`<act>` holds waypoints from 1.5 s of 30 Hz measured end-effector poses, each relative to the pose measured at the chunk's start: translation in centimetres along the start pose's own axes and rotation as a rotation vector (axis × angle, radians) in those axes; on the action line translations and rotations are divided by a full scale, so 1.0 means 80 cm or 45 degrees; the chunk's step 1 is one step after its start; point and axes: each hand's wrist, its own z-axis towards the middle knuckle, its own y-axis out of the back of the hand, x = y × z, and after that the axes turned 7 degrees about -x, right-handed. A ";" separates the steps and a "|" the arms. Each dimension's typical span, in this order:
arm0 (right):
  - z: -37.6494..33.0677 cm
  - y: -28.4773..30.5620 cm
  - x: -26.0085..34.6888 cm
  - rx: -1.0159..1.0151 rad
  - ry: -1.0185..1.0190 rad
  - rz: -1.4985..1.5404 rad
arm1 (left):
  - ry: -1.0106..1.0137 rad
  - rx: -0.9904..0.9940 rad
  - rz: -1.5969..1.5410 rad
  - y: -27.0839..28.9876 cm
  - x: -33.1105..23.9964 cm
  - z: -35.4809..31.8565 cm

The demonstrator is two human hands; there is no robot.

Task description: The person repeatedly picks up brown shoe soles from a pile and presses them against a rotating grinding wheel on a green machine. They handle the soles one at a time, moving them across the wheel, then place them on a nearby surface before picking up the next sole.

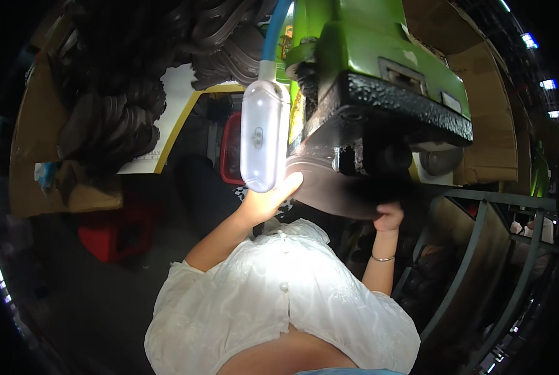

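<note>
A green machine [367, 50] with a black textured head [404, 106] hangs over a dark grey-brown sheet piece [329, 187]. My left hand [272, 201], brightly lit, holds the sheet's left edge with its fingers along the rim. On the far side, my right hand [389, 217], with a thin bangle at the wrist, grips the sheet's right edge beneath the machine head. The sheet lies tucked under the head, and its far part is hidden in shadow. A white lamp [264, 134] on a blue flexible neck [276, 28] shines just above my left hand.
Stacks of dark curved pieces [114, 119] pile up at the upper left. A red crate [114, 234] stands on the floor at left, and a red container [231, 150] sits behind the lamp. A dark metal frame [479, 250] stands at right, with cardboard [492, 125] behind the machine.
</note>
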 end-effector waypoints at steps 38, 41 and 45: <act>0.008 -0.057 -0.012 -0.097 0.358 0.133 | -0.408 -0.088 0.410 0.010 -0.066 0.023; -0.006 -0.078 -0.018 -0.046 0.345 -0.020 | -0.396 -0.129 0.513 0.025 -0.077 0.022; -0.002 -0.097 -0.030 0.142 0.316 -0.108 | -0.248 -0.189 0.523 0.061 -0.075 0.014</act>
